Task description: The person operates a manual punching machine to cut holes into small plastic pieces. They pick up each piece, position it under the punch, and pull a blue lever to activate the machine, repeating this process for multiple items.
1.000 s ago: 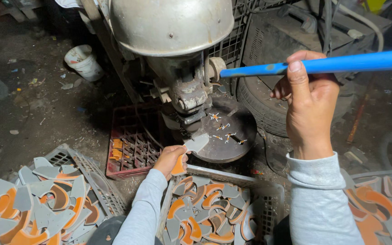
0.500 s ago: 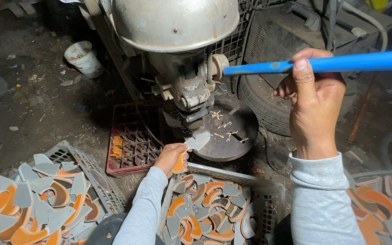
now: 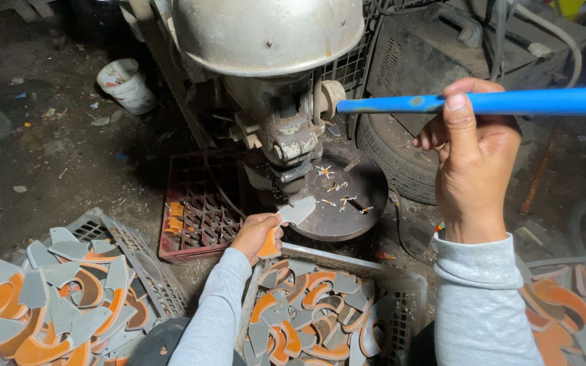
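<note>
Two hands: we see both of ours at work on one machine, each in a grey sleeve.
Press: the tall, rust-stained metal press with its dull domed steel top [image 3: 266, 34] fills the upper middle, and its ram comes down over a dark round metal table [image 3: 347, 196].
Crates: a grey plastic crate [image 3: 140, 268] at lower left and a second grey crate [image 3: 401, 288] just below the press are heaped with curved grey-and-orange cut pieces; a red plastic crate [image 3: 198, 210] sits on the floor between the first crate and the press, with a few orange scraps inside.
Lever: the long blue-painted bar [image 3: 510, 102] runs from the press head out to the right edge of the view.
Right hand: our right hand [image 3: 473, 159] is closed round the blue bar, thumb pressed flat on top.
Left hand: our left hand [image 3: 256, 234] pinches a flat grey piece with an orange end [image 3: 291, 215], fingers shut on the orange part.
Piece: its grey tip lies under the ram, at the near edge of the round table.
Bucket: a small white plastic bucket [image 3: 127, 85] stands on the dirty floor at upper left.
</note>
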